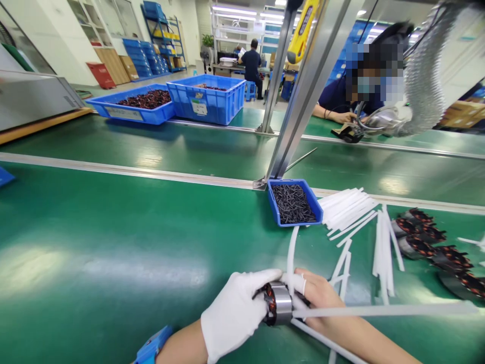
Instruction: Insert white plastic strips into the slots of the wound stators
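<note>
My left hand [233, 311], in a white glove, grips a small motor stator [278, 303] with a silver ring and copper windings. My right hand [322, 298] is bare except for white finger cots and pinches thin white tubes [291, 253] against the stator. One tube curves up toward the small blue tray [273, 202]; others run right and down from the stator. A blue strap [153, 345] sits on my left wrist.
The small blue tray holds several short black pieces. Loose white tubes [352, 207] and a row of wound stators [428, 240] lie at right. Two large blue bins [206, 103] stand across the green belt. A masked person [341, 98] works opposite; another person stands far back. A slanted metal post [299, 101] rises behind the tray.
</note>
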Demonstrator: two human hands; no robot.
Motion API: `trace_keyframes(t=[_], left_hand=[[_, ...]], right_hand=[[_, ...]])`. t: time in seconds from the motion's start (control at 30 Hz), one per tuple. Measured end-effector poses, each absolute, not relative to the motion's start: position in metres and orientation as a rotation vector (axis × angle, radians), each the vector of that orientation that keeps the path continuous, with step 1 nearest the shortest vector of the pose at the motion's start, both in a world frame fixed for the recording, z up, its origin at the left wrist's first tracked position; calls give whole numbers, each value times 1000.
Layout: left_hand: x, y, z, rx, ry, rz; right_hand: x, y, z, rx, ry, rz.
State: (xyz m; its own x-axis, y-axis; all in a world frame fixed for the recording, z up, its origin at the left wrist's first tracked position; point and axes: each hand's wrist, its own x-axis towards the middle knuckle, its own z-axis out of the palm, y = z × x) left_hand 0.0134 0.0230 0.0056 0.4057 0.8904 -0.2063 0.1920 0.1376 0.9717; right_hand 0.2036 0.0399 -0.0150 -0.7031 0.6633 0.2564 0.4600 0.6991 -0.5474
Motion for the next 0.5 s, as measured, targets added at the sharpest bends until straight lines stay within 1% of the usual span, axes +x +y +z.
trace_keyframes(t=[0.1, 0.2, 0.27, 0.33, 0.4, 0.43, 0.5], left_hand=[[11, 27, 6, 1166, 1000, 712], [7, 33, 6, 907, 988, 727], [4, 37, 6, 772, 951, 773], [0, 42, 6, 693, 911, 869], [-5, 45, 5, 707, 908, 970], [-8, 47, 5, 746, 923, 1008], [-12, 49, 5, 836, 958, 1043]], right_hand=[[229, 57, 1, -1121, -2414, 717], [279, 76, 21, -1467, -2122, 577], [310, 80, 35, -1594, -2110, 570], [324, 76, 45, -1551, -2324, 751], [320, 66, 46, -1371, -2556, 897], [314, 60, 43, -1292, -2623, 883], [296, 48, 34, -1218, -2645, 695]])
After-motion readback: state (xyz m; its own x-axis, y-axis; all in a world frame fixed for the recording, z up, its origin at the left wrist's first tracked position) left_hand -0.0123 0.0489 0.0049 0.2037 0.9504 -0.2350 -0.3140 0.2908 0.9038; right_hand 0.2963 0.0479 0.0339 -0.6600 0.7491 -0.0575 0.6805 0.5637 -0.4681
